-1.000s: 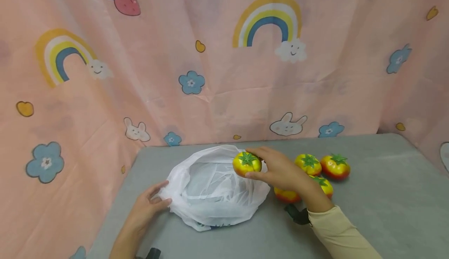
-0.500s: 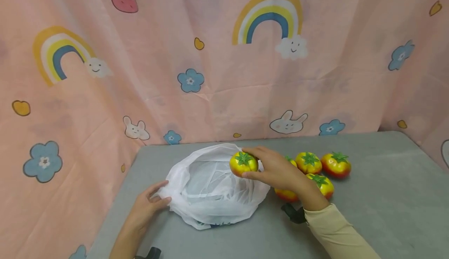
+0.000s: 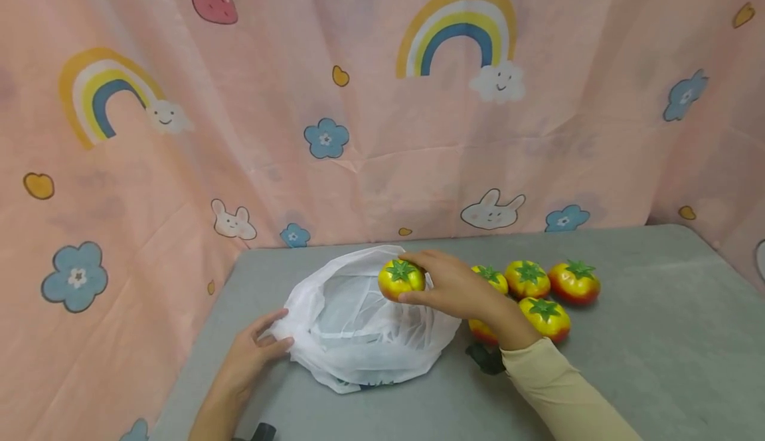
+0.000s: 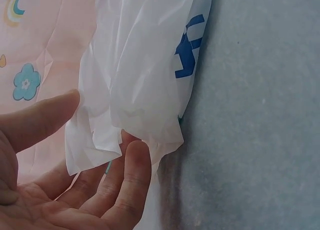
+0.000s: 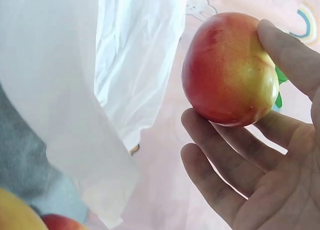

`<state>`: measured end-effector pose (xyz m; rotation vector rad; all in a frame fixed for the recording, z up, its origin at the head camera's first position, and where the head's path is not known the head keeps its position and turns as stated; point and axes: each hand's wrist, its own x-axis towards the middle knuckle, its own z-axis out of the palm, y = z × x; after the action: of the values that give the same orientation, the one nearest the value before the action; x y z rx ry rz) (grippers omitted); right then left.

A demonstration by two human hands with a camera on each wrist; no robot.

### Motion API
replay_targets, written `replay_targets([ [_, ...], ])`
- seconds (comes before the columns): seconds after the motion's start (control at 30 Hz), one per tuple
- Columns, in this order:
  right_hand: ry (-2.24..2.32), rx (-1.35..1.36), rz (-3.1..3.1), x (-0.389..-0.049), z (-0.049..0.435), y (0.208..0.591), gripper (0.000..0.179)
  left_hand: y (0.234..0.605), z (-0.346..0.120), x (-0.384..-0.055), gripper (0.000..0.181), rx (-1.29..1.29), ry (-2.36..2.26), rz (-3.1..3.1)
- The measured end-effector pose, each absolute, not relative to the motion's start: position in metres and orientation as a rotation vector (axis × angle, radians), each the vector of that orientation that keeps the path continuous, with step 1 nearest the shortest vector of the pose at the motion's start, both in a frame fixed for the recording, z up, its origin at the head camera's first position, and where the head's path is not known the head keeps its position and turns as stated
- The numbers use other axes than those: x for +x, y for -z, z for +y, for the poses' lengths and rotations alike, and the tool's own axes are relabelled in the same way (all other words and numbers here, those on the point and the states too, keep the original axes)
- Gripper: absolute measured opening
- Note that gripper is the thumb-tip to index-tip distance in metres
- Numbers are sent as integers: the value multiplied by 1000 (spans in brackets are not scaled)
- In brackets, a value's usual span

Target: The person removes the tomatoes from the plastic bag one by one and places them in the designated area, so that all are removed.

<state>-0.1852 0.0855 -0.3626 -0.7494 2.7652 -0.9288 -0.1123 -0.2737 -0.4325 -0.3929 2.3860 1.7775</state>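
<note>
Judged early in the work: one fruit (image 3: 400,280) raised off the table (image 3: 657,335), five other fruits (image 3: 528,279) left lying at three o'clock of the white bag (image 3: 379,360), none visible inside it. Raised fruit gripped between thumb and fingers of the right hand (image 3: 448,285), at nine o'clock of its palm, seen against the bag's one-o'clock rim. From the left hand (image 3: 245,354), at two o'clock, well apart. Left fingers loose, touching the bag's nine-o'clock edge; no pinch visible.
</note>
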Motion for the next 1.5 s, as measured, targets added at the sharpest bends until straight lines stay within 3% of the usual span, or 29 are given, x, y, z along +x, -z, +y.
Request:
replay_targets([
  [1.5,888,-821,2657,-223,16,375,65,433,-272,-110,68,-410,-1798,2350],
])
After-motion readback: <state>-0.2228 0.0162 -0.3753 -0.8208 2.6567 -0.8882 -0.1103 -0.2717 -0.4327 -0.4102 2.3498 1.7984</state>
